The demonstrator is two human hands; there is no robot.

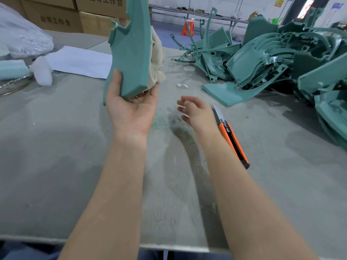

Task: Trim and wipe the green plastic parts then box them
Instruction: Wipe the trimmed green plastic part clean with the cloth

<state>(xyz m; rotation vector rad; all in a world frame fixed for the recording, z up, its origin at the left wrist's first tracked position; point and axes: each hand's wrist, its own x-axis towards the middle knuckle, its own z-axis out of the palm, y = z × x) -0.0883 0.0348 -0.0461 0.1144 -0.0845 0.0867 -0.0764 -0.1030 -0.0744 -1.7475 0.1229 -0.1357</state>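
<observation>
Gripping green part and cloth, left hand; right hand slack, empty, beside knife.

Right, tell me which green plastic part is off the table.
The curved green plastic panel held upright in the left hand, a beige cloth behind it. All the other green parts lie heaped on the grey table to the right.

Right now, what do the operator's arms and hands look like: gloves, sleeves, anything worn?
Both forearms are bare to the frame edge, no sleeves in view. The left hand and right hand are ungloved, no watch, band or ring visible. The right hand is blurred; pale flecks on its fingers can't be identified. At the bottom edge, dark blue clothing shows.
</observation>
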